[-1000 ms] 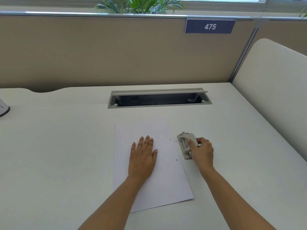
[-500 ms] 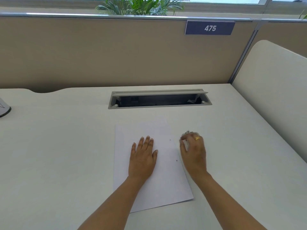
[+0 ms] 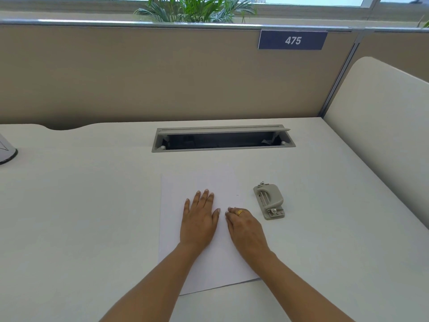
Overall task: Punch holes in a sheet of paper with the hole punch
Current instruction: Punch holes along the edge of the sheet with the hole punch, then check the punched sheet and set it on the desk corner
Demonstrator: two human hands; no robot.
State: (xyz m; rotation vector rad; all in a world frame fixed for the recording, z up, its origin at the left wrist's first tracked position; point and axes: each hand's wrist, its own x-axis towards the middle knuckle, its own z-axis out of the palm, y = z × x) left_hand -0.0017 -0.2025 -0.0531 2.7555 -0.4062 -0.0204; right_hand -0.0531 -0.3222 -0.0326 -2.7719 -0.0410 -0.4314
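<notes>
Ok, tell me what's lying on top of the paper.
Both hands: the left hand flat, the right hand over its right edge. They hide the paper beneath; the hole punch sits off it.

Before you is a pale cream desk (image 3: 92,205), and near the middle of its far edge you see a long grey cable slot (image 3: 222,147) with the lid lifted and a dark inside. Behind the far edge stands a beige partition wall (image 3: 139,77) with a metal rail on top and a dark blue label (image 3: 293,40) that reads 475, and along the right edge rises a cream side panel (image 3: 383,112) with a rounded corner. Above the partition you see green plant leaves (image 3: 195,8) and a window (image 3: 313,0) that gives daylight.
</notes>
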